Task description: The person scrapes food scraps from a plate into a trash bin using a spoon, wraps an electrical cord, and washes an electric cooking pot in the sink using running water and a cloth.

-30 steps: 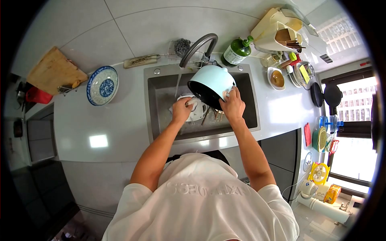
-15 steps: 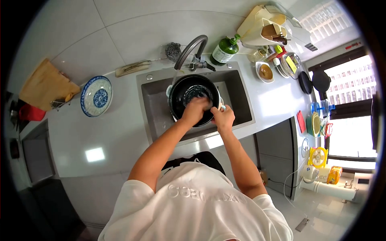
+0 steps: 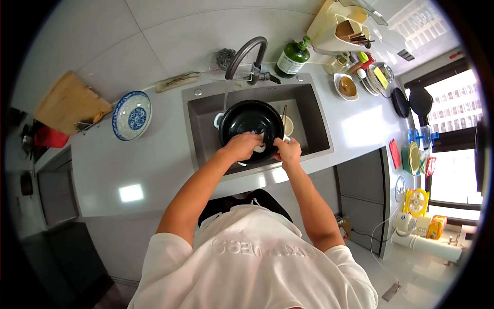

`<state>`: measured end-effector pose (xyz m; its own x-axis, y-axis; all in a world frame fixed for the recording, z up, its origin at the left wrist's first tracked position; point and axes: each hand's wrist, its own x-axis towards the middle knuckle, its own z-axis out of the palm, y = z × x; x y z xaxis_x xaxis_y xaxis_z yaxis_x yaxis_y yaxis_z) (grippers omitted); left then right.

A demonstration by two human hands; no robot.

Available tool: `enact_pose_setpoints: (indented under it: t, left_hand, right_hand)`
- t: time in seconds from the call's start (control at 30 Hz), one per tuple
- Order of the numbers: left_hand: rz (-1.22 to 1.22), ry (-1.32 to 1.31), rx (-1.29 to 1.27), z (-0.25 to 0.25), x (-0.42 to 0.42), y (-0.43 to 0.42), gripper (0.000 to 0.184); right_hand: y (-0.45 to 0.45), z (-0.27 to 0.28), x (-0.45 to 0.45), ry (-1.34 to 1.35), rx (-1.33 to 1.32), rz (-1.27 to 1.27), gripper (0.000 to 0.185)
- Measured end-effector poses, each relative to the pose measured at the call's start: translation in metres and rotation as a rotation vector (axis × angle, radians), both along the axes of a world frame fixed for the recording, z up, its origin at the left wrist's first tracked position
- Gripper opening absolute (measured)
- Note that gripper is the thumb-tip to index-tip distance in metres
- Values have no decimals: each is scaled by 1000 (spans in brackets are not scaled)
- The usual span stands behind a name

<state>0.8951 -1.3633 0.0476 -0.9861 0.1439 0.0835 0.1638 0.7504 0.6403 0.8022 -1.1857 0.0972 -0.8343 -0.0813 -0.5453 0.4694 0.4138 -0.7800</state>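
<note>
A pot (image 3: pixel 247 116) with a glossy black inside and pale handles is held in the sink (image 3: pixel 309 118), its opening facing up. My left hand (image 3: pixel 243 147) reaches into it, fingers closed on a small whitish cloth or sponge (image 3: pixel 261 146) against the inner wall near me. At the pot's right side, my right hand (image 3: pixel 288 150) grips the pale handle. From the faucet (image 3: pixel 249 49) a thin stream of water falls by the pot's left rim. Behind the pot a light bowl (image 3: pixel 289 125) with chopsticks or a similar thin utensil is partly hidden.
A blue-and-white bowl (image 3: pixel 132 116) stands on the counter to the left, near a wooden cutting board (image 3: pixel 71 103). Behind the sink are a green pump bottle (image 3: pixel 292 59) and a steel-wool scrubber (image 3: pixel 225 58). A white dish (image 3: pixel 345 86) and several stacked plates stand at right.
My left hand has moved from the pot's middle toward its near wall, and the whitish thing now shows. The pot has shifted slightly, uncovering the bowl behind it. My right hand keeps its grip.
</note>
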Motion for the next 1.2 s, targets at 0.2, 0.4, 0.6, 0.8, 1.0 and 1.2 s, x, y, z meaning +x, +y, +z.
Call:
enact_pose_setpoints:
  t: [0.2,0.4,0.6,0.8,1.0,1.2]
  left_hand:
    - [626,231,107,27,44,-22,39]
    - [1268,-272,886,-14,98,-41,36]
    - [1304,-286,1556,-14,123,-33,36]
    - [1319,-405,1734,-2,125,-50,32]
    - [1235,-480,1737,-3,132,-59,39]
    - [1264,-482,1730,4,126,-71,42]
  right_hand:
    - [14,-6,-41,-79,-70,190,25]
    - [10,-18,-64,-143,-123,381,25]
    - [-14,-35,-64,-277,-133,544,29]
    - [-38,-59,-51,-303,-123,511,40]
    - [-55,-43,-12,991,531,741,58]
    - [-101,-48,25,599,195,1453,34]
